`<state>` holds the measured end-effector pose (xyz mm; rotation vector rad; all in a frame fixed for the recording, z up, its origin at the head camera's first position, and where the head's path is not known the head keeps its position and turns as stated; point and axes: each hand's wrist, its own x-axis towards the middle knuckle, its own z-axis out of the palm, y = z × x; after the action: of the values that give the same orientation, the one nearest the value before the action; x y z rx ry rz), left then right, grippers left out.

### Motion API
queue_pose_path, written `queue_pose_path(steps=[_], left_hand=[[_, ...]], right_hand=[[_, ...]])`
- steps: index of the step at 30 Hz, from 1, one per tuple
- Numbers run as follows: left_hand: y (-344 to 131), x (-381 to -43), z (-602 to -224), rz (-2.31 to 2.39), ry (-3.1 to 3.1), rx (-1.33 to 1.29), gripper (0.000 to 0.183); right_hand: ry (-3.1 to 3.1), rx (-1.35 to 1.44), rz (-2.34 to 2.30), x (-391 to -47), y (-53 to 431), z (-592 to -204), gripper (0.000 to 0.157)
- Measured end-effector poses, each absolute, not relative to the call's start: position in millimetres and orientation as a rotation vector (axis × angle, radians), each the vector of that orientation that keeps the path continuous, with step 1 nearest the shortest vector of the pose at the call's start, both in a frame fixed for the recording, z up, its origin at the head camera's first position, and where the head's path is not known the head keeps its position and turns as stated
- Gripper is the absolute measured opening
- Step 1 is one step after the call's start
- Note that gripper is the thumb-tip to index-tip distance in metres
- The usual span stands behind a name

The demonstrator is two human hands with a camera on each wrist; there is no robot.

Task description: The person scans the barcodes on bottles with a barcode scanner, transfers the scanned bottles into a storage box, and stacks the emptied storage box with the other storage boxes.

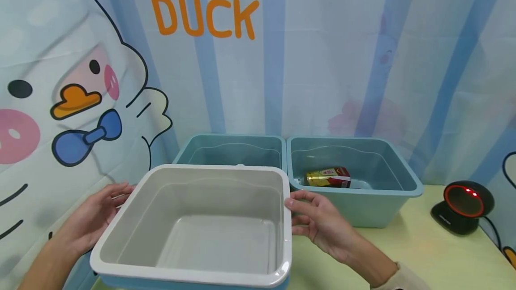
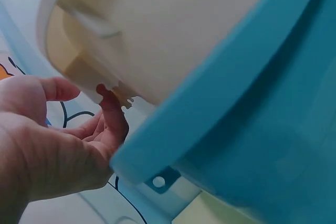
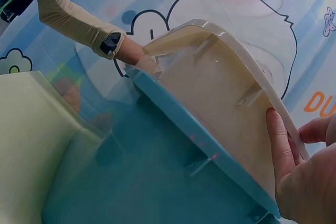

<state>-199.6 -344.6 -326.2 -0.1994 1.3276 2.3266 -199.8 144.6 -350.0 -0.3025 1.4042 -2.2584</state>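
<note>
A light grey plastic bin (image 1: 225, 240) with a white rim stands in front of me, nested over a blue bin (image 2: 252, 114) whose rim shows beneath it. Its wall rises partly out of the blue one in both wrist views. At the right side my right hand (image 1: 322, 223) grips the grey bin's rim, thumb on the outer edge and fingers underneath. On the opposite side my left hand (image 1: 90, 220) holds the rim from below; in the left wrist view its fingers curl under the edge. The grey bin's visible inside holds nothing.
Two blue-green bins stand side by side behind: the left bin (image 1: 238, 138) is partly hidden, and the right bin (image 1: 363, 209) holds a gold and red can (image 1: 328, 177) on its side. A black device (image 1: 463, 207) with red lights sits at the right on the pale yellow table (image 1: 411, 254).
</note>
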Motion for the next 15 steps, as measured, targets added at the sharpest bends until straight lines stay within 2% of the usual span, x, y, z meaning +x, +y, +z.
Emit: queue_pose_path(steps=[15], left_hand=[[-348.0, -204.4, -328.2, 2.134, 1.749, -0.26, 0.023]], right_hand=[[1.393, -0.271, -2.264, -197.6, 142.2, -359.5, 0.024]])
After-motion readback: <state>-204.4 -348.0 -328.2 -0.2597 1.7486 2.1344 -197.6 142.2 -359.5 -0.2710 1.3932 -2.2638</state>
